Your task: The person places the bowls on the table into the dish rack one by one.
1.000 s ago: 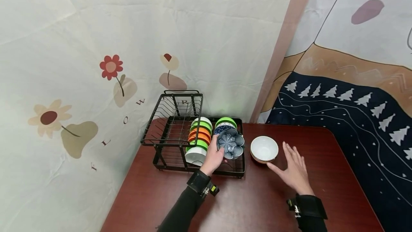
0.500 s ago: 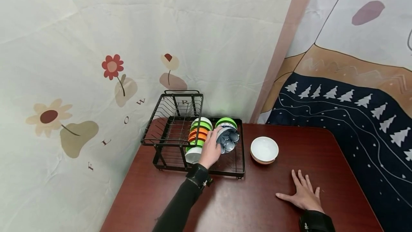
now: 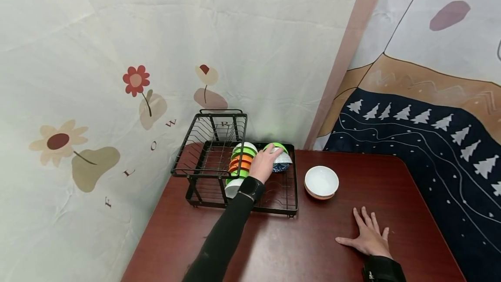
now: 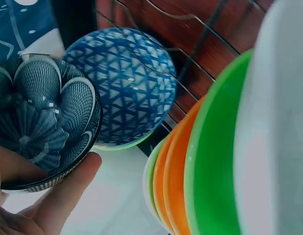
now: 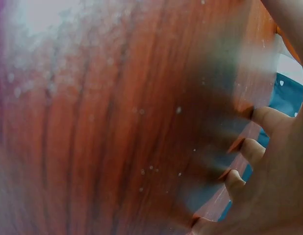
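My left hand (image 3: 262, 165) is over the right part of a black dish rack (image 3: 180, 175). Its thumb and fingers pinch the rim of a dark blue petal-patterned bowl (image 4: 38, 112), tilted on its side. Right behind that one stands a blue-and-white triangle-patterned bowl (image 4: 124, 88), and a green bowl (image 3: 277, 145) shows at the back of the row. My right hand (image 3: 368, 237) rests flat on the table with its fingers spread and holds nothing; in the right wrist view its fingertips (image 5: 269, 120) touch the wood.
Beside the held bowl, a row of white, green and orange bowls (image 3: 242, 166) stands on edge in the rack. White bowls (image 3: 321, 181) sit stacked on the brown table (image 3: 309, 238), right of the rack. Patterned cloth (image 3: 274, 55) hangs behind the table.
My left hand has carried the petal-patterned bowl back toward the rear of the rack and turned it on its side. My right hand has drawn away from the stacked bowls and settled on the table.
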Tool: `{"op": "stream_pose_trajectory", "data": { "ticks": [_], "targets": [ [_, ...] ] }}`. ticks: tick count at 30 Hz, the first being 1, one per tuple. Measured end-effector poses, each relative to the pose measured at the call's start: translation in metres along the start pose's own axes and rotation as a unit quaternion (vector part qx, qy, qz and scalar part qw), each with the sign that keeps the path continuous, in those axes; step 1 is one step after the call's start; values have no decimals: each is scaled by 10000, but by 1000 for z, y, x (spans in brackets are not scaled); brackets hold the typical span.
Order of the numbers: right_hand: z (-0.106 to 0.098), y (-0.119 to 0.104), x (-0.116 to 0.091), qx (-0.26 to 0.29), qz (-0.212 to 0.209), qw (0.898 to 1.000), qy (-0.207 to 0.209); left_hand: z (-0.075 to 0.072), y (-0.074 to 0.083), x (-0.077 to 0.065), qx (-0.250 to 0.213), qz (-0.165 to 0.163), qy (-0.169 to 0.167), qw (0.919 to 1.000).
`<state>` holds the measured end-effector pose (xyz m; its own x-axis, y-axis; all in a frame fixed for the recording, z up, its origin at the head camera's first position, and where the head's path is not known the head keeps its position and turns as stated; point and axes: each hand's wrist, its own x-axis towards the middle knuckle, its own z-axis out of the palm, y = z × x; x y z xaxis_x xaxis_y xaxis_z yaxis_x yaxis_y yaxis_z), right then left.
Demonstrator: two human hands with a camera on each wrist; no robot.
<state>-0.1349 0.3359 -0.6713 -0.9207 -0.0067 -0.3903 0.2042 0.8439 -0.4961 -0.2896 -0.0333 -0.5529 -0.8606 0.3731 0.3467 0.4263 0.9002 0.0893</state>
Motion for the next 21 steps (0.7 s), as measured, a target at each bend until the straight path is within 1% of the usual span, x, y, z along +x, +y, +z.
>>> {"op": "stream_pose_trajectory", "data": {
  "ticks": [2,5,9,11,15,18,21],
  "targets": [
    [0,0,0,5,-17,10000,8,5,1,2,192,143,-60,9997],
    [1,2,1,-1,-16,10000,12,12,2,4,336,285,-141,9989],
    [1,2,1,1,11,10000,-14,20,3,3,428,364,-240,9981],
    [0,2,1,0,25,10000,-22,25,2,1,472,362,-274,9979],
    [1,3,3,16,45,10000,-23,38,-3,-1,659,289,-216,9972],
    [2,4,4,53,47,10000,-1,50,-8,-4,769,189,-75,9968],
    [2,5,5,80,58,10000,9,58,-11,-6,671,65,70,9977]
  ]
}}
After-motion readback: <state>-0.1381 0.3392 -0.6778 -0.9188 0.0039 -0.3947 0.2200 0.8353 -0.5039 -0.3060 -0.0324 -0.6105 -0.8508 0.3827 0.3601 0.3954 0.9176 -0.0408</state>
